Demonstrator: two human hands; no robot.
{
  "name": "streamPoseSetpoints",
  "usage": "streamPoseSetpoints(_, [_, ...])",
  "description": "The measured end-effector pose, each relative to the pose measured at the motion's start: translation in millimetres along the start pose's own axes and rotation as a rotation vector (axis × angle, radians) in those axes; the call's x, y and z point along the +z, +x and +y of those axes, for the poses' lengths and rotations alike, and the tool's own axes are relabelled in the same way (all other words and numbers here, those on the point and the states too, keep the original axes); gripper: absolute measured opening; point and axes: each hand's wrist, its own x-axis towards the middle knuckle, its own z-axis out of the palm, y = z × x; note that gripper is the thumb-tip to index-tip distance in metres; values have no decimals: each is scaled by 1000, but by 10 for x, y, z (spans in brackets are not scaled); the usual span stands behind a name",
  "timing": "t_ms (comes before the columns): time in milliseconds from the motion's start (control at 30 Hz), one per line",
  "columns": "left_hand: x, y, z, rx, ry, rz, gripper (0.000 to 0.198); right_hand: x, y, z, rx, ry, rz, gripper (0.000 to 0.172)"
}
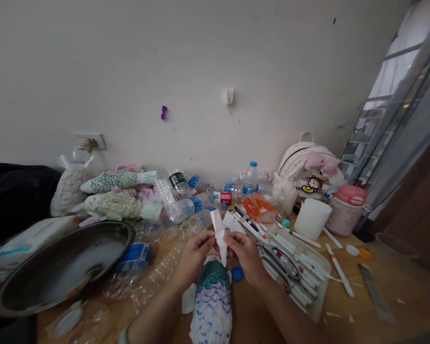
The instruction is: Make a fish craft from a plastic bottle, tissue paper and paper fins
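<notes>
Between my two hands is a piece of white paper, folded or twisted into a narrow strip. My left hand pinches its left side, and my right hand pinches its right side. Just below lies a fish-shaped craft with painted green, lilac and white scales; its near end runs out of the frame. The paper's lower tip overlaps the craft's far end, but I cannot tell whether the two are joined. Beside the craft, near my right hand, sits a blue bottle cap.
A dark metal basin holding whitish liquid stands left. Plastic bottles and finished-looking fish crafts line the wall. At right are grey scissors, a tray of markers, a white cup, a backpack and a ruler-like strip.
</notes>
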Motion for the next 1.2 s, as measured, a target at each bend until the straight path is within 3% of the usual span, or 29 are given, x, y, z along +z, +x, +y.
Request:
streamPoseSetpoints(200, [35, 41, -40, 11, -126, 109, 39, 24, -6, 0, 16, -7, 9, 40])
streamPoseSetpoints(400, [37, 26, 29, -31, -164, 165, 27, 53, -29, -32, 40, -43, -83, 41])
streamPoseSetpoints(700, [-5, -18, 50, -87, -132, 152, 28, 19, -34, -26, 43, -39, -83, 36])
streamPoseSetpoints(867, [-34, -22, 77, 4, -3, 153, 27, 12, -34, -37, 37, -32, -63, 34])
streamPoseSetpoints(967, [-82, 7, 67, 101, 136, 218, 31, 19, -27, -41, 25, -28, -49, 34])
streamPoseSetpoints(1200, [-81, 78, -30, 98, 18, 274, 28, 35, -25, 24, -44, -105, -90, 27])
